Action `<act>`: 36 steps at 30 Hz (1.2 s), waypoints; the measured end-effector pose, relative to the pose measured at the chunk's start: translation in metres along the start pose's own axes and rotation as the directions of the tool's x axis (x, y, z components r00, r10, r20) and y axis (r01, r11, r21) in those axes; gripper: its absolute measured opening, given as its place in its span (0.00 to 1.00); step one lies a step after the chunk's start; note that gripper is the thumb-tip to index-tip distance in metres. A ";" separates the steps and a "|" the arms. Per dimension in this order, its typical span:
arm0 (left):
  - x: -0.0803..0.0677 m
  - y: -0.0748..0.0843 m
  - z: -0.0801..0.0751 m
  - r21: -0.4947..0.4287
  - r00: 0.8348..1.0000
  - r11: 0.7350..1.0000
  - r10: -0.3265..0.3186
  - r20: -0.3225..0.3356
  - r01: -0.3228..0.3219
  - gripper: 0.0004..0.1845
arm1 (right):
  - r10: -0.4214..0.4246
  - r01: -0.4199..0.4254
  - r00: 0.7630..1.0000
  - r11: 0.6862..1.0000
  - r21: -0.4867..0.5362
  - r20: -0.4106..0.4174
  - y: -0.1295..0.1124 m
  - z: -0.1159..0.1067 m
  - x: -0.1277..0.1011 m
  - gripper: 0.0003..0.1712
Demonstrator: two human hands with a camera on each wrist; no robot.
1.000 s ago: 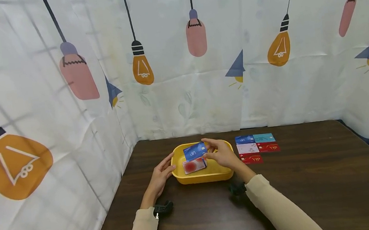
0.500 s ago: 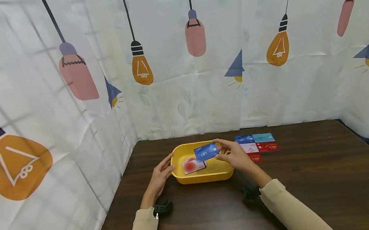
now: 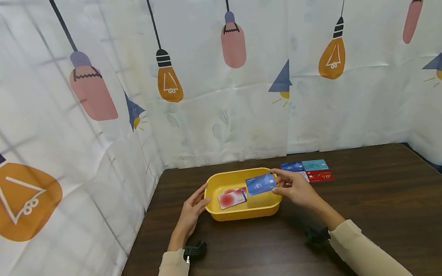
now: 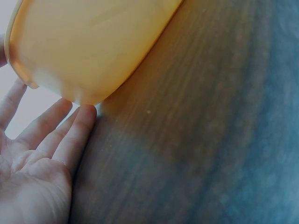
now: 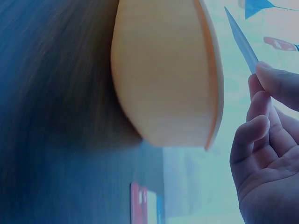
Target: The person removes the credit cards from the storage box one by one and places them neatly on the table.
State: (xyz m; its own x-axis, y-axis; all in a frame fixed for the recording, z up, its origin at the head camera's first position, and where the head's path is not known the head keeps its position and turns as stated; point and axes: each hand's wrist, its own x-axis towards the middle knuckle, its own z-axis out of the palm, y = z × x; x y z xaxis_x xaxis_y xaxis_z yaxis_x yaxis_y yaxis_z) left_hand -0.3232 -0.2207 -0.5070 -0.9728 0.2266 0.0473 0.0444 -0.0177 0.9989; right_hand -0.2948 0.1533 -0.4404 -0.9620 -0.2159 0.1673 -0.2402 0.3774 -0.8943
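Note:
A yellow tub stands on the dark wooden table. My right hand pinches a blue card above the tub's right end; in the right wrist view the blue card shows edge-on above the fingers, beside the yellow tub. My left hand rests with straight fingers against the tub's left wall; its fingertips touch the yellow tub. A pink-and-red card lies inside the tub over another blue one.
Several cards lie in rows on the table right of the tub: a blue card, a teal card, a red VIP card. A printed curtain walls in the back and both sides.
My right hand has carried the blue card rightward, from over the tub's middle to its right end, now covering some of the laid-out cards. The left hand stayed put.

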 end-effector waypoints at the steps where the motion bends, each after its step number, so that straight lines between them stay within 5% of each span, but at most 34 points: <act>1: 0.000 0.000 0.000 0.003 1.000 1.000 0.001 0.002 -0.001 0.30 | 0.000 0.000 1.000 1.000 0.003 0.002 0.001 -0.002 -0.001 0.35; 36: -0.001 0.002 0.001 0.006 1.000 1.000 -0.012 -0.007 0.012 0.29 | -0.043 0.044 0.998 0.999 0.013 -0.051 0.062 -0.070 -0.030 0.35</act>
State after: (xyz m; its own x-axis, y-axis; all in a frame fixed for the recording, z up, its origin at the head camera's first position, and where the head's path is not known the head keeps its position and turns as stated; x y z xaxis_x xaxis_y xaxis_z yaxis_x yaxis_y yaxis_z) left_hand -0.3217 -0.2200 -0.5047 -0.9749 0.2200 0.0353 0.0340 -0.0095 0.9994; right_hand -0.2899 0.2458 -0.4718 -0.9561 -0.1856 0.2268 -0.2805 0.3560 -0.8914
